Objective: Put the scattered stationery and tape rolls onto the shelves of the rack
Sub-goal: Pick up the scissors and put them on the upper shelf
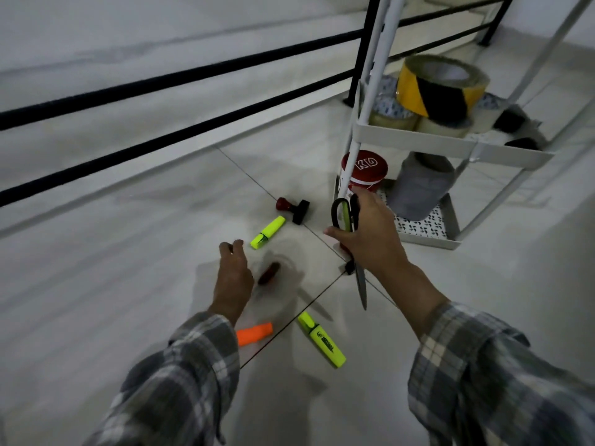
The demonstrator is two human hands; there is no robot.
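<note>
My right hand (370, 239) grips black-handled scissors (360, 284), blades pointing down, just in front of the white rack (450, 144). My left hand (233, 278) hovers open over the floor beside a dark red blurred item (269, 273). On the tiles lie a yellow highlighter (268, 232), a second yellow highlighter (322, 340), an orange highlighter (254, 333) and a red-and-black stamp (293, 209). The rack's middle shelf holds a yellow-black tape roll (434, 91) on top of clear tape rolls (391, 119).
The rack's bottom shelf (428, 241) carries a red-lidded jar (365, 172) and a grey roll (421, 188). A black metal railing (180, 78) runs across the back left. Small black items (512, 120) sit at the middle shelf's right end.
</note>
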